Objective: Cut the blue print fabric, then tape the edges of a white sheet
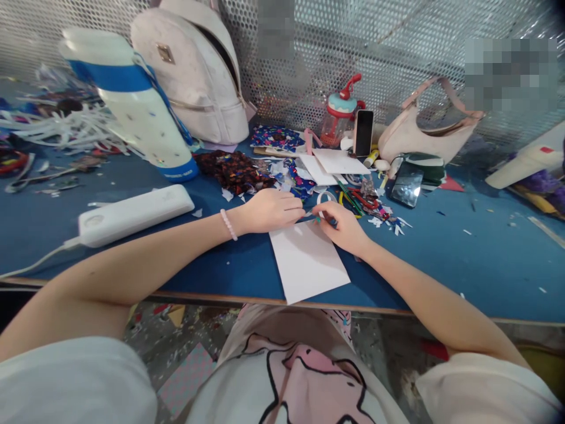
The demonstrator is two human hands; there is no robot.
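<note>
Over the far edge of a white sheet of card point(309, 259) on the blue table, my two hands come close together. My left hand point(272, 211), a pink bead bracelet at its wrist, has its fingers closed; whatever they pinch is hidden. Between the fingertips of my right hand point(342, 227) is a narrow white strip point(325, 195) that curls up in a loop. A small teal spot shows by those fingertips, too small to name. Beyond the hands lie more white cards point(342, 162), red-handled pliers point(366, 200) and scraps of patterned material.
At left are a white power strip point(136, 215), a large tilted bottle point(128, 100) and a white backpack point(194, 70). Behind stand a red-lidded cup point(339, 115), a phone point(364, 133) and a handbag point(428, 129). Another phone point(406, 184) lies to the right.
</note>
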